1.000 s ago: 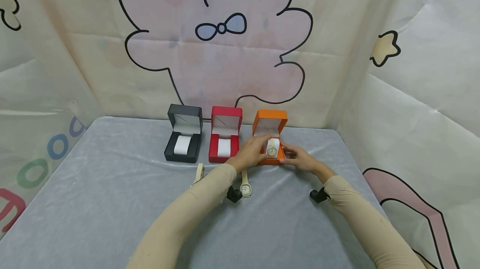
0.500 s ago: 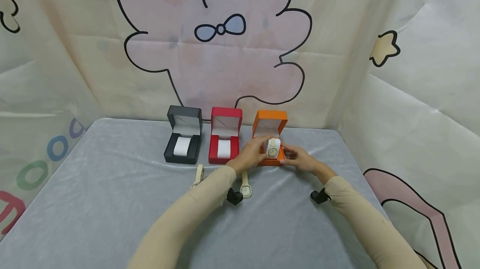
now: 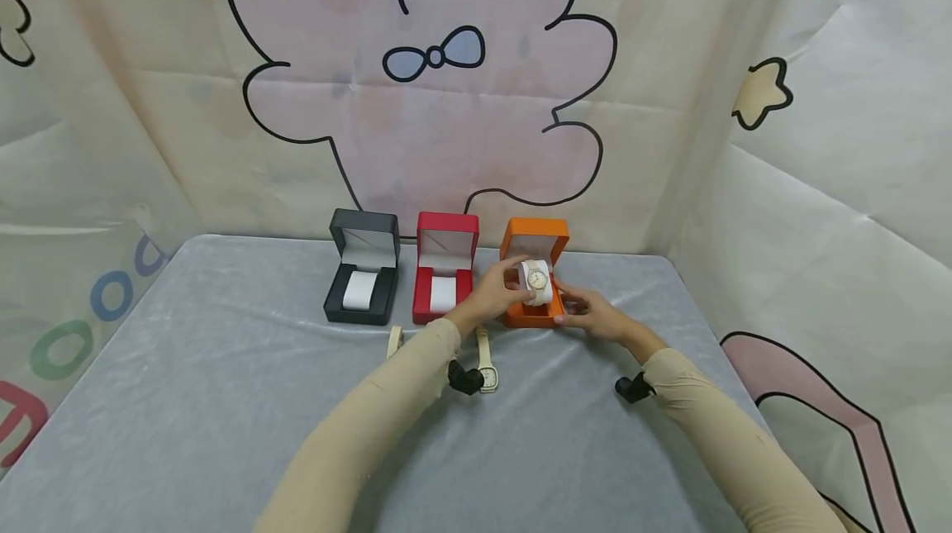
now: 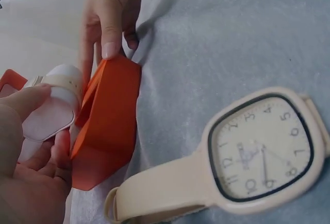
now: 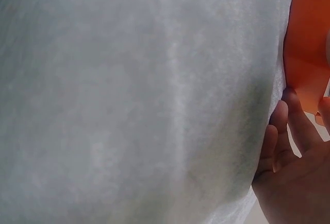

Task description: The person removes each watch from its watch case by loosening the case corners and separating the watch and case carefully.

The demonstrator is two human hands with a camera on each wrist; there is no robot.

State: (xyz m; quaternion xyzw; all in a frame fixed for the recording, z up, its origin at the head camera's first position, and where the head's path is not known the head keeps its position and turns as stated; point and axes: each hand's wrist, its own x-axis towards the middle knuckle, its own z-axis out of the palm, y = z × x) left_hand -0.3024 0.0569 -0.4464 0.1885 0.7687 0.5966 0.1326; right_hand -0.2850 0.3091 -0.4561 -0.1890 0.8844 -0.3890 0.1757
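Note:
In the head view my left hand (image 3: 491,293) pinches a white watch cushion (image 4: 49,118) with a cream-strapped watch (image 3: 537,278) wrapped round it. The cushion is raised and tilted above the base of the open orange watch box (image 3: 530,321). My right hand (image 3: 592,316) grips that box's right side, thumb near the front corner and fingers along the side. In the right wrist view only part of the right hand and an orange wall show. A second cream watch (image 4: 260,149) lies on the cloth below the left wrist.
Left of the orange box stand an open red watch box (image 3: 422,302) and an open black one (image 3: 335,302), each with a bare white cushion. Another cream watch (image 3: 395,340) lies partly hidden behind the left sleeve. Grey cloth (image 3: 186,368) covers the table.
My left hand has lifted the cushion with its watch up and slightly left out of the orange box's base. The right hand has stayed on the box.

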